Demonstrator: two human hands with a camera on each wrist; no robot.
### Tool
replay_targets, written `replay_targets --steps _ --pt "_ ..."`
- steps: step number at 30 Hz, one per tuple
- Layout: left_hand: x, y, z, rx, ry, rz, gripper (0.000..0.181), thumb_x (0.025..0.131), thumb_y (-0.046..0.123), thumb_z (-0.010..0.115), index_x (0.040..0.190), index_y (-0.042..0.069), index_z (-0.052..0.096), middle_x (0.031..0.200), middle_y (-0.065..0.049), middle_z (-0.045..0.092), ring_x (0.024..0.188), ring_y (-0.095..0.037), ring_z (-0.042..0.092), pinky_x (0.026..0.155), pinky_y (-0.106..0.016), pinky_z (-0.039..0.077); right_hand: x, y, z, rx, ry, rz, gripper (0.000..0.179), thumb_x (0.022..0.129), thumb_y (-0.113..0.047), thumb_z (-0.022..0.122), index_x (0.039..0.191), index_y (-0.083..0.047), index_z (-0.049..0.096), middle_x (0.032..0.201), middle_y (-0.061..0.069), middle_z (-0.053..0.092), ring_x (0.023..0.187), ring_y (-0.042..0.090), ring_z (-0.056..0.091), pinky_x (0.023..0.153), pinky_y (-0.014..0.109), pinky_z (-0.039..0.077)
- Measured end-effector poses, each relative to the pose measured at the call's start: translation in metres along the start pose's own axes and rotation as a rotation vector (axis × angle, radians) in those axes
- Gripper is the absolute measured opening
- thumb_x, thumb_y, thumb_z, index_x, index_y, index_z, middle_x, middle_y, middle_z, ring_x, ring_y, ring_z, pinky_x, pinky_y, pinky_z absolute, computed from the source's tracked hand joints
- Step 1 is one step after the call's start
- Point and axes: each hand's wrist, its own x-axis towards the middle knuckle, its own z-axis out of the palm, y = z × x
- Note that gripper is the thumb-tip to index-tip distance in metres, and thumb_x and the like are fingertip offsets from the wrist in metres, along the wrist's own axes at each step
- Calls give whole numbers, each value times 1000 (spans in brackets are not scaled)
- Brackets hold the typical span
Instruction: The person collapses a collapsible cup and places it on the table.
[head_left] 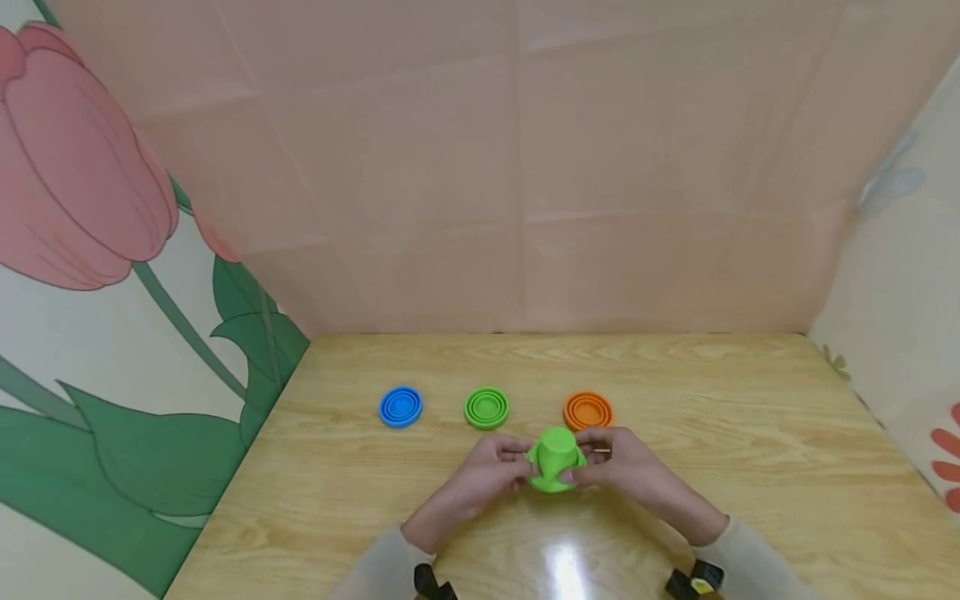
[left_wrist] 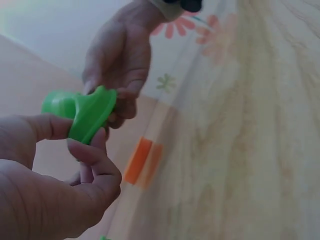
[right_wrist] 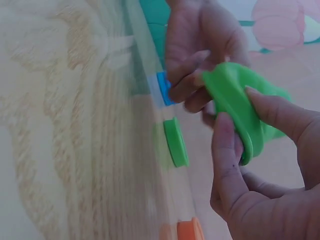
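Both hands hold a soft bright green collapsible cup (head_left: pixel 557 454) in front of the body, its narrow end pointing up and its wider rim bent out of round. My left hand (head_left: pixel 487 477) pinches the rim on one side between thumb and fingers, as the left wrist view shows on the cup (left_wrist: pixel 92 115). On the opposite side my right hand (head_left: pixel 626 467) grips the rim, thumb on the outer wall of the cup (right_wrist: pixel 240 107) in the right wrist view. Just beyond the right fingers lies a flat orange collapsed cup (head_left: pixel 588 411).
A blue collapsed cup (head_left: pixel 401 407) and a green collapsed cup (head_left: pixel 486 408) lie in a row with the orange one across the wooden table (head_left: pixel 750 433). A pinkish sheet (head_left: pixel 525 167) rises behind the table, with flower-painted walls (head_left: pixel 187 433) at the sides.
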Motion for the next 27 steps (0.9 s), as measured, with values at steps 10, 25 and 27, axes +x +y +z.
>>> replay_targets --steps 10,25,27 --pt "-1 -2 8 40 128 -11 47 85 2 68 131 -8 65 93 -6 74 74 -10 61 63 -18 50 -1 0 3 4 -3 4 75 86 -17 86 143 15 50 120 19 69 100 20 70 82 28 65" --pt "-6 2 17 98 189 3 48 82 0 67 130 -7 67 90 -6 70 74 -12 62 68 -22 54 -1 3 13 -29 77 -11 81 82 -20 92 144 13 51 133 25 66 105 22 70 81 23 64" --pt "-7 2 18 102 198 7 49 82 0 67 130 -6 67 89 -6 68 73 -12 61 66 -22 53 0 3 14 -35 82 -9 82 82 -20 91 144 14 50 135 26 65 106 22 70 81 23 64"
